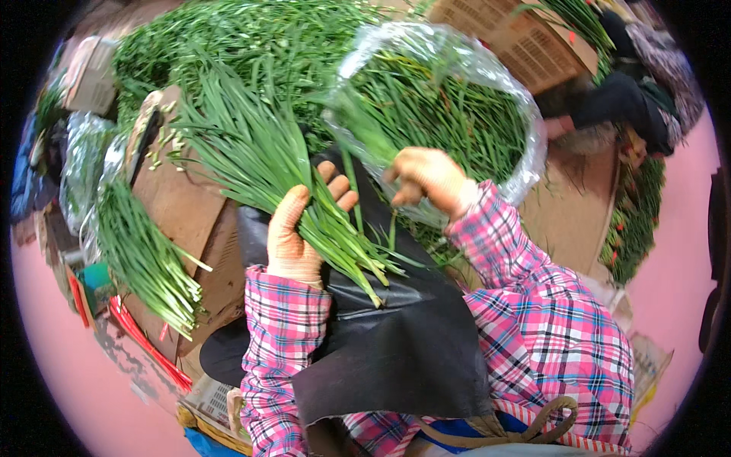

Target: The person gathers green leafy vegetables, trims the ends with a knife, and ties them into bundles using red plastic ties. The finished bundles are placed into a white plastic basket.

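My left hand, in an orange knit glove, is closed around a bunch of long green leafy stalks, likely garlic chives, with their pale ends pointing down over a black apron. To its right, my right hand, gloved alike, is raised at the near rim of a clear plastic bag full of loose stalks. Blurred green leaves show by its fingers; whether it grips them I cannot tell. A sorted bunch lies on cardboard to the left.
A large heap of greens spreads behind. A knife rests on the cardboard at left, above red ties. Cardboard boxes stand at the upper right, near another person's dark-clothed leg. More bunches line the right side.
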Tool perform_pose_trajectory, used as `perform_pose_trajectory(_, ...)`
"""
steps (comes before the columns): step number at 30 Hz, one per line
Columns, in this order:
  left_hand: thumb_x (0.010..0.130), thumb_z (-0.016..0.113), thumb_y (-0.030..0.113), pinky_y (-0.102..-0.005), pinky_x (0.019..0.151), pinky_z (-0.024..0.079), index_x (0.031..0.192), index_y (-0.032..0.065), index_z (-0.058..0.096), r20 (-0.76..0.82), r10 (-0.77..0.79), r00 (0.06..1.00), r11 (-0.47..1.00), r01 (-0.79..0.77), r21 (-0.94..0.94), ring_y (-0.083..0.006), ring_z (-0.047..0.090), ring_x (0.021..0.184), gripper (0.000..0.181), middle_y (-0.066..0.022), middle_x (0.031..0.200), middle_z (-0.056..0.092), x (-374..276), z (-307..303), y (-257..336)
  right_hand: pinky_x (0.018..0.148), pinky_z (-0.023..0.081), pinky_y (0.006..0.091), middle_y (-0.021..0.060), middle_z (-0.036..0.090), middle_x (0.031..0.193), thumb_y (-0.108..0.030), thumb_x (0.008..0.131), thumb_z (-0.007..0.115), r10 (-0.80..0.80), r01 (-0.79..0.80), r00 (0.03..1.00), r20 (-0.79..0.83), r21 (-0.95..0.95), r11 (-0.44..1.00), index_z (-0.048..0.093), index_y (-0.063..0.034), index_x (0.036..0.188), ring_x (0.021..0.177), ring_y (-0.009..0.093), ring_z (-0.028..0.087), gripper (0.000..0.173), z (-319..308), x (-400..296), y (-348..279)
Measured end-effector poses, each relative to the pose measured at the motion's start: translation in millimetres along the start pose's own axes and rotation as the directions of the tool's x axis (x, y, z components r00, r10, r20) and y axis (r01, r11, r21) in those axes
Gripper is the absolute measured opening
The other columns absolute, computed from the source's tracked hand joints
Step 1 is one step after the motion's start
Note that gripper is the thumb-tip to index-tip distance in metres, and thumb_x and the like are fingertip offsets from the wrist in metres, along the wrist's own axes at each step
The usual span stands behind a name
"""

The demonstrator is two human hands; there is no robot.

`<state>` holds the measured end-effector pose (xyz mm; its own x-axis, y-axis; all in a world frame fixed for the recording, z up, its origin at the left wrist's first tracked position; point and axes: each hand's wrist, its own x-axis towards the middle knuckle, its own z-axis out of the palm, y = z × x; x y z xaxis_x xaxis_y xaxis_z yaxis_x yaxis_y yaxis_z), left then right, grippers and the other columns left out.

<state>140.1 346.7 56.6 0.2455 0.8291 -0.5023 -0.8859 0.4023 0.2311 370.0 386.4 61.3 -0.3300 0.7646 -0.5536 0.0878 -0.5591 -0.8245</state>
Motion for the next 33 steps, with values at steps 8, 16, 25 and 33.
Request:
perform_pose_trajectory(8,0.086,0.059,0.025,-0.0512,0.096,0.047,0.134,-0.0006,0.042,0.171,-0.219,0.961,0.974,0.226,-0.02,-0.0362,0.057,0.108,0.057,-0.019,0.129,0.052,-15.5,12.3,-4.2,0.061,0.048,0.032,0.0082,0.062,0.07,-0.033,0.091,0.053,0.016,0.088,0.963,0.269,-0.367,0.926,0.06,-0.0061,0.086,0.063,0.017,0.06,0.028,51.9,-59.8,25.2)
perform_pose_trajectory(16,0.089,0.055,0.031,-0.0389,0.079,0.054,0.14,-0.0003,0.032,0.414,-0.001,0.91,0.99,-0.058,0.131,-0.0262,0.062,0.088,0.064,-0.0233,0.131,0.048,-41.5,38.7,21.7,0.09,0.046,0.029,0.0091,0.059,0.116,-0.026,0.092,0.055,-0.326,0.392,0.883,0.337,-0.149,0.908,0.054,0.0038,0.119,0.101,0.016,0.059,0.04,8.8,-27.0,8.4)
perform_pose_trajectory(25,0.076,0.069,0.002,-0.0276,0.08,0.049,0.122,0.0,0.053,0.31,0.21,0.927,0.667,-0.368,0.648,-0.0147,0.061,0.089,0.049,-0.0075,0.106,0.063,-48.0,55.6,59.0,0.098,0.045,0.0392,0.0125,0.055,0.129,-0.067,0.08,0.054,-0.694,0.348,0.545,0.471,0.626,0.698,0.048,-0.0058,0.131,0.116,0.024,0.054,0.08,83.9,65.0,-91.4)
perform_pose_trajectory(33,0.069,0.08,0.01,-0.0287,0.078,0.051,0.106,-0.0004,0.063,0.5,0.353,0.791,0.199,-0.586,0.786,-0.0138,0.063,0.087,0.042,-0.0053,0.096,0.068,-26.8,42.1,84.8,0.078,0.05,0.032,0.0086,0.068,0.097,-0.019,0.075,0.07,-0.86,0.889,0.416,0.295,0.065,0.452,0.064,-0.0019,0.106,0.087,0.018,0.064,0.036,152.1,52.8,-163.1)
